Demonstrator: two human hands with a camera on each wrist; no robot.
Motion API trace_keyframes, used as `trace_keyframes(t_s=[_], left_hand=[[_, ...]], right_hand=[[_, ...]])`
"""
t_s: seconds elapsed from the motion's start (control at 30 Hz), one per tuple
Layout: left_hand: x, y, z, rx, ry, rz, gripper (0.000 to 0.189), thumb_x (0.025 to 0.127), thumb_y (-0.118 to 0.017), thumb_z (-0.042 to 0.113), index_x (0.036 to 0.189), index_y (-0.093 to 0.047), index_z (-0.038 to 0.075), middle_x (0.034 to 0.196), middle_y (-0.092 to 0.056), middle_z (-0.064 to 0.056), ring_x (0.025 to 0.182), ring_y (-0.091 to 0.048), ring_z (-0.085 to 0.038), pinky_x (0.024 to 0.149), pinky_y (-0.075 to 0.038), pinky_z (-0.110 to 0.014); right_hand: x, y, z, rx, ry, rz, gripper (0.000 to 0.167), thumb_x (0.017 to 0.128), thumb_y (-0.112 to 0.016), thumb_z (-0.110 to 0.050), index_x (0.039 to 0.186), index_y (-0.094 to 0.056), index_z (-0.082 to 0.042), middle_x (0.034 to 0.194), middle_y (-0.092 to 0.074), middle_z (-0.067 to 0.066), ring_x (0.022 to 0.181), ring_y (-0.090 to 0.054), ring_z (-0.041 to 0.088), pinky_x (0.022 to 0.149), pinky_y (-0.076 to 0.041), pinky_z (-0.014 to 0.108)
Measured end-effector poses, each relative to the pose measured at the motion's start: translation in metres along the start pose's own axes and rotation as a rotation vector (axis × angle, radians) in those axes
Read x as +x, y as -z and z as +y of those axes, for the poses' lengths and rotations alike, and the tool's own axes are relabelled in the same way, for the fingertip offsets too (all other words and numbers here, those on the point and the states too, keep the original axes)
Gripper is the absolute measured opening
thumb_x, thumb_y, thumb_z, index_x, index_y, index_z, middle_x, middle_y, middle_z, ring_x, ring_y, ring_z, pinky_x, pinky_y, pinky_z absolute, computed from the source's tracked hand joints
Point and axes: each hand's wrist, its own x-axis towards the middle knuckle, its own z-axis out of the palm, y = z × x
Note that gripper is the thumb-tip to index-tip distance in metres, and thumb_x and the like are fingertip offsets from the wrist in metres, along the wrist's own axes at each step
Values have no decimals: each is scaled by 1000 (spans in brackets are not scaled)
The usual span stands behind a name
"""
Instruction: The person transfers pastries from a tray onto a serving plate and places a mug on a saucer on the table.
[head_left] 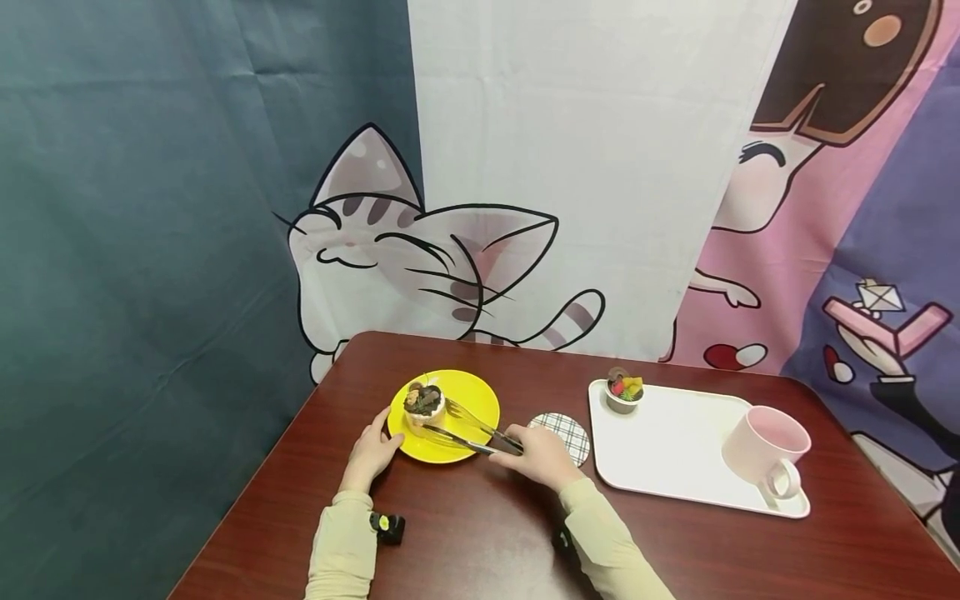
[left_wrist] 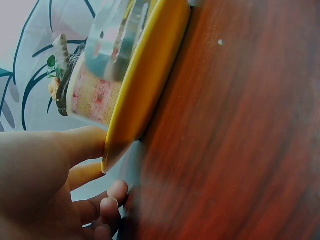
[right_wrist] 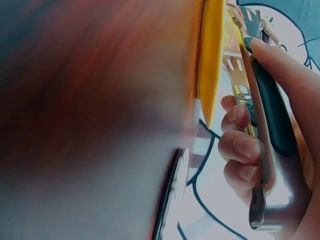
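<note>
A small cake with a dark, decorated top sits on a yellow plate. My left hand holds the plate's near-left rim, thumb on the upper side and fingers at the edge. In the left wrist view the cake shows pink and pale layers in its side. From the right, my right hand grips metal serving tongs with dark handle pads. The tongs' two ends lie on either side of the cake; whether both touch it I cannot tell.
A round checked coaster lies right of the plate, partly behind my right hand. Farther right, a white tray bears a fruit-topped cupcake at its back-left corner and a pink mug. A printed curtain hangs behind the table.
</note>
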Motion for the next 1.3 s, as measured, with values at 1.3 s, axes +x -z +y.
trace_keyframes(t_s=[1.3], left_hand=[[-1, -3, 1, 27, -3, -12, 65, 95, -54, 23, 151, -27, 5, 94, -45, -14, 79, -46, -23, 76, -37, -39]], right_hand=[[-70, 58, 84, 44, -391, 177, 37, 80, -73, -45, 96, -70, -12, 75, -67, 4, 68, -56, 16, 65, -45, 36]])
